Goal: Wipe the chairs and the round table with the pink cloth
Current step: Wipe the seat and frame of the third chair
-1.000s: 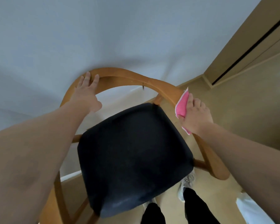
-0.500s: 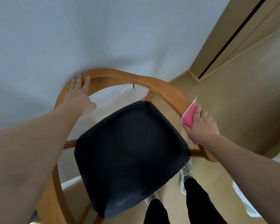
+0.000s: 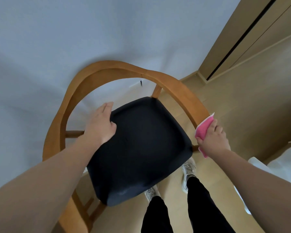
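The person stands over a wooden chair [image 3: 180, 91] with a curved arm-and-back rail and a black seat [image 3: 141, 148]. The right hand [image 3: 213, 140] is clenched around the pink cloth [image 3: 204, 127], fingers curled over its top and thumb tucked beneath. The cloth is bunched under the palm and pressed against the near end of the rail on that side, one corner sticking out past the fingertips and another hanging below the wrist. Across the seat from it, the left hand [image 3: 99, 125] is released, fingers straight and together, lying over the seat's far corner on its own side with the thumb against the cushion. Whether the palm bears down or only skims the cushion I cannot tell. Beyond the left hand's fingertips the rail arcs round in front of a pale wall [image 3: 57, 39]. Below the right wrist, on the beige floor [image 3: 242, 106], are pale shoes [image 3: 189, 169] and black trousers [image 3: 202, 207]. Further out past the right hand is a tan panel [image 3: 259, 31] with a dark slot.
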